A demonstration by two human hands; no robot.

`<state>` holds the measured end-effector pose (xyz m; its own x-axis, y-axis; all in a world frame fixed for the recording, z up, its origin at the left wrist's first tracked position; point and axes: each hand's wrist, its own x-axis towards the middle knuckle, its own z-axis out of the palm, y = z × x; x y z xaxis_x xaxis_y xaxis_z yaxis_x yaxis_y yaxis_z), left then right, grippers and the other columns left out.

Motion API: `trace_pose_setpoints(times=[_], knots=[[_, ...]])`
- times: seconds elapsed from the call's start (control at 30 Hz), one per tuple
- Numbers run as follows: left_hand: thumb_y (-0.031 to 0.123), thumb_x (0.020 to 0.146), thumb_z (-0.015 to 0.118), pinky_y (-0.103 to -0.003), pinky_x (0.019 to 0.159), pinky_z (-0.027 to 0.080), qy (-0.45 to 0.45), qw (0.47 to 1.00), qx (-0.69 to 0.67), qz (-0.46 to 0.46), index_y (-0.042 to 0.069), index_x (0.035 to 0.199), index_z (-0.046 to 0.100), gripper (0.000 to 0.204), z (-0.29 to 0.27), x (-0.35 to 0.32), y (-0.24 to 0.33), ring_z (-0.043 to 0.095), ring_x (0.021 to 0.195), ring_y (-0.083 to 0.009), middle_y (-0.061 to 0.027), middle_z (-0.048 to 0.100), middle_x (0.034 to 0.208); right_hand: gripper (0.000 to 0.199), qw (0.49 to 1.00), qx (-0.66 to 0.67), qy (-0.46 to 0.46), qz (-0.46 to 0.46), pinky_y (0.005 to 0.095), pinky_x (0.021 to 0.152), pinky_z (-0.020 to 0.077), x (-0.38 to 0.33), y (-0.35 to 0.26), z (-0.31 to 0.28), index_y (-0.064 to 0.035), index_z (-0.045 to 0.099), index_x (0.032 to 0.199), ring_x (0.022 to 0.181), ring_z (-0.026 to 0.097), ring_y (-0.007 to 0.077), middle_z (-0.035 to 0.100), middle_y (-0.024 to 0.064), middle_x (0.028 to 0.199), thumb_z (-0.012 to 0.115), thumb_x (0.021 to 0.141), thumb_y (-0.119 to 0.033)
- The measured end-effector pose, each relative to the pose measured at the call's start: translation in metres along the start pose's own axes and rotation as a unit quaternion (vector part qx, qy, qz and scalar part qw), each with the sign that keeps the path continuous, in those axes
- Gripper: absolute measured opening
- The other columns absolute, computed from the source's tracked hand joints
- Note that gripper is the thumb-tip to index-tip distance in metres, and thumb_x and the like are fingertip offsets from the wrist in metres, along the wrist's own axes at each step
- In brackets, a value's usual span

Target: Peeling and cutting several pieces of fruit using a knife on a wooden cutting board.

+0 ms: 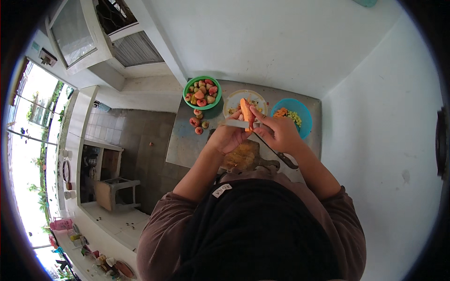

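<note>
Both my hands meet above the work table. Between them stands a long orange piece of fruit or vegetable [245, 110], tilted nearly upright. My left hand [228, 139] is closed around its lower part from the left. My right hand [280, 133] is closed at its other side, with fingertips against it. A pale flat strip [236, 123], like a blade, crosses in front of the piece; which hand holds it I cannot tell. Under my hands is a worn wooden cutting board [241, 157]. A dark-handled knife [287, 160] reaches past its right side below my right hand.
On the metal-topped table [180, 144] stand a green bowl of reddish fruit [219, 99], a plate with scraps [228, 104] and a blue bowl [307, 117] of orange and yellow-green cubes. Several loose fruits [195, 122] lie at left. White walls [370, 117] bound the table behind and right.
</note>
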<state>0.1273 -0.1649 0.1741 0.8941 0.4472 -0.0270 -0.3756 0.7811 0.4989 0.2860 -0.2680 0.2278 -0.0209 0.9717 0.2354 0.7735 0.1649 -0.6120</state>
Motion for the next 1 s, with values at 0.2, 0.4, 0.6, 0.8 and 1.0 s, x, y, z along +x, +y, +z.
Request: trace_pose_setpoints(times=[0.2,0.4,0.6,0.8,1.0], knots=[[0.003,0.087,0.045,-0.027,0.079,0.052,0.030,0.999,0.015,0.025,0.002,0.128,0.033,0.043,-0.002,0.000,0.004,0.057,0.097,-0.0157,-0.0092,0.051,0.113,0.051,0.999,-0.023,-0.003,-0.031,0.0338,0.050,0.0425,0.014,0.011,0.002,-0.0216,0.042,0.130,0.054,0.055,0.0261,0.059,0.0067,0.069,0.057,0.082,-0.025],[0.006,0.088,0.045,-0.028,0.081,0.051,0.019,0.999,0.026,0.041,0.001,0.126,0.034,0.040,-0.011,0.003,0.012,0.058,0.095,-0.0159,-0.0093,0.053,0.110,0.052,0.997,0.043,-0.061,-0.025,0.0340,0.053,0.0430,0.028,0.005,-0.009,-0.0211,0.041,0.131,0.054,0.054,0.0269,0.058,0.0083,0.069,0.057,0.081,-0.024],[0.005,0.087,0.046,-0.028,0.080,0.051,0.068,0.995,0.048,0.060,0.001,0.126,0.035,0.041,0.001,0.003,0.011,0.058,0.094,-0.0157,-0.0085,0.053,0.109,0.052,0.996,0.040,-0.075,-0.038,0.0333,0.053,0.0426,0.032,0.009,-0.012,-0.0215,0.041,0.131,0.053,0.054,0.0265,0.058,0.0085,0.068,0.057,0.082,-0.025],[0.006,0.089,0.046,-0.026,0.078,0.051,0.082,0.993,0.059,0.067,0.002,0.127,0.034,0.040,0.004,0.006,0.003,0.058,0.093,-0.0148,-0.0079,0.053,0.110,0.053,0.997,0.034,-0.059,-0.028,0.0337,0.052,0.0421,0.027,0.016,-0.012,-0.0212,0.040,0.132,0.053,0.054,0.0257,0.058,0.0088,0.070,0.057,0.082,-0.024],[0.007,0.090,0.042,-0.026,0.076,0.052,0.053,0.994,0.069,0.059,0.004,0.127,0.033,0.039,0.010,0.004,-0.002,0.058,0.094,-0.0148,-0.0087,0.052,0.110,0.052,0.997,0.019,-0.047,-0.057,0.0343,0.052,0.0425,0.018,0.022,-0.014,-0.0213,0.041,0.130,0.055,0.055,0.0261,0.059,0.0080,0.072,0.057,0.081,-0.021]])
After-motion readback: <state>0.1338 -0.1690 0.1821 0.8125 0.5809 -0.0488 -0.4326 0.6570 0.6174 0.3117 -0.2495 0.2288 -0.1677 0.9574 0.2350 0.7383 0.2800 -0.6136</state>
